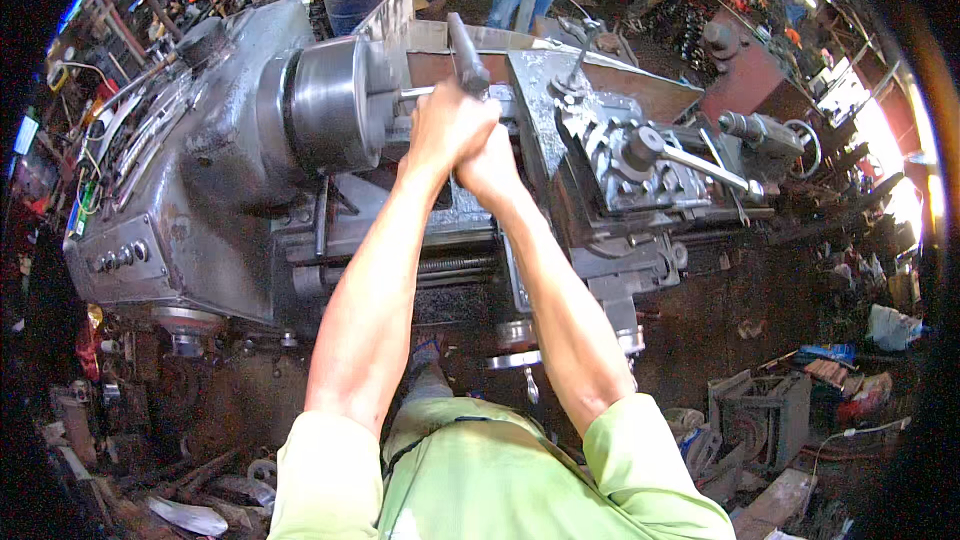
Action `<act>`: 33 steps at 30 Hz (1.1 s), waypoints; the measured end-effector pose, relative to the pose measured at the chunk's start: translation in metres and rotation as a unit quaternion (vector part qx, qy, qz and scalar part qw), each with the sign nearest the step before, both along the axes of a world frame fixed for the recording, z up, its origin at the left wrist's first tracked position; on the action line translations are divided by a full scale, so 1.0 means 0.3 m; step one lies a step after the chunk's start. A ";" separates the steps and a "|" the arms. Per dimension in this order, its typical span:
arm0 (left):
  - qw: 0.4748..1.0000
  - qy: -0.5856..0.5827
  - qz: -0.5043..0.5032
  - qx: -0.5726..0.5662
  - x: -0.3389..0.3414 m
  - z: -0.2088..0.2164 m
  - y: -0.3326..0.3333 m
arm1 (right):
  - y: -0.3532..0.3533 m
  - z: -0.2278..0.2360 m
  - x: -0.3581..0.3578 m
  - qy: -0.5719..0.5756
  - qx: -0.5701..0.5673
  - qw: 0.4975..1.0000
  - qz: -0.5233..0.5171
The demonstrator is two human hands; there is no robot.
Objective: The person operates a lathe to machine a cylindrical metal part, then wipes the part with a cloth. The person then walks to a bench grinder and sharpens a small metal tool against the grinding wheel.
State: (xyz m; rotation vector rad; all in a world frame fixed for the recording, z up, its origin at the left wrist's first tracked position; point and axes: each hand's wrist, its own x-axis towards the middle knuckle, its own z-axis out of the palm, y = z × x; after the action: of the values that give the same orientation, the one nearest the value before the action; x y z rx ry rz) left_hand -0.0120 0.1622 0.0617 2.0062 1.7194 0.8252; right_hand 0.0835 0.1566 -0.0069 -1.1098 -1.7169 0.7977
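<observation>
Steel bar (463, 44), one, just right of lathe chuck (335, 105) | my left hand (446, 128), right hand (490, 162): fingers clamped on its near end, partly blurred | advisable: even two-handed pressure, wrists straight.

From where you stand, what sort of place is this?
Most likely a metalworking shop: there's a big lathe with a round steel chuck and long metal pieces lying on its left end.
</observation>
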 end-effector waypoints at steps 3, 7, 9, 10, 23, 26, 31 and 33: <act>0.989 -0.066 0.073 0.109 0.051 -0.103 -0.321 | -0.324 -0.049 -0.001 0.044 0.140 0.986 -0.086; 0.993 -0.108 -0.022 0.046 0.051 -0.210 -0.556 | -0.572 -0.104 0.049 0.136 -0.141 0.980 -0.033; 0.983 -0.152 -0.036 0.093 0.034 -0.184 -0.411 | -0.433 -0.102 0.040 0.044 0.058 0.996 -0.050; 0.983 -0.172 -0.042 0.056 0.023 -0.162 -0.341 | -0.354 -0.099 0.022 -0.011 0.126 0.990 -0.068; 0.987 -0.112 -0.034 0.106 0.047 -0.220 -0.561 | -0.567 -0.111 0.048 0.061 -0.098 0.992 -0.042; 0.984 -0.111 -0.041 0.132 0.023 -0.202 -0.374 | -0.350 -0.143 0.028 0.036 -0.046 0.997 -0.044; 0.996 0.058 -0.001 0.074 0.009 0.033 0.034 | 0.021 -0.007 -0.023 0.126 0.142 0.982 0.001; 0.999 -0.029 0.011 -0.008 0.005 0.040 0.002 | -0.056 0.023 -0.021 0.118 0.009 0.993 -0.002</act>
State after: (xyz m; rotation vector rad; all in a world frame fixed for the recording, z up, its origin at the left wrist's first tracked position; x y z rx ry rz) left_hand -0.0104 0.1629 0.0737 1.9372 1.7122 0.8657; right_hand 0.0774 0.1398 0.0000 -0.9648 -1.5212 0.8728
